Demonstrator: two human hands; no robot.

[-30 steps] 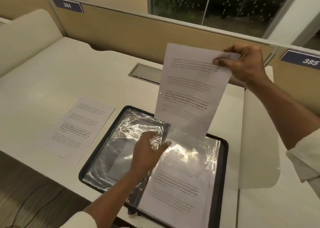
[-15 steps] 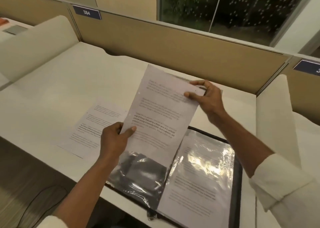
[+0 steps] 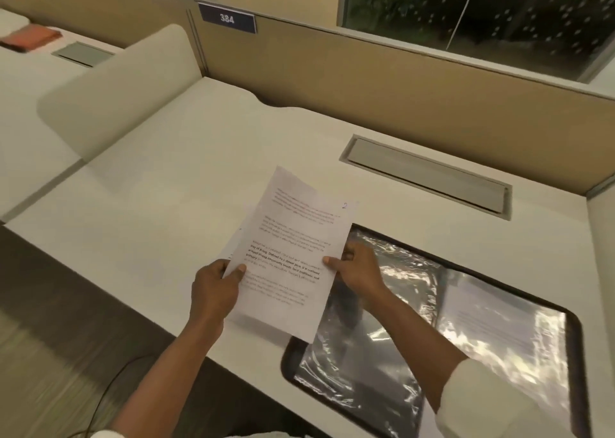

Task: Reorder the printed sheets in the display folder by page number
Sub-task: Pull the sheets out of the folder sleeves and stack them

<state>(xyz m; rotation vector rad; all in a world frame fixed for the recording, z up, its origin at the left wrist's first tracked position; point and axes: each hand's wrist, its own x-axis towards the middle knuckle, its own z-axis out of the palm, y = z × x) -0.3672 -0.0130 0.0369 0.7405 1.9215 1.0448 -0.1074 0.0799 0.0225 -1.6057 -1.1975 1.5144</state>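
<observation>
Observer: printed sheet (image 3: 289, 254) now sits low over the desk (image 3: 166, 188), just left of the open display folder (image 3: 359, 364). One second ago the right hand alone held it high.
Checker: Grip?
Observer: left hand (image 3: 213, 291) pinches the left edge and right hand (image 3: 356, 268) the right edge, thumbs on top. Handwritten "2" (image 3: 345, 205) at the corner.
Checker: Out of its sleeve, then. Probably number check, refiling pending.

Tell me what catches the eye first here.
A printed sheet, held at its side edges by the left hand and right hand, hangs over the desk. To its right lies an open, shiny display folder; a blue 384 sign sits on the partition behind.
</observation>
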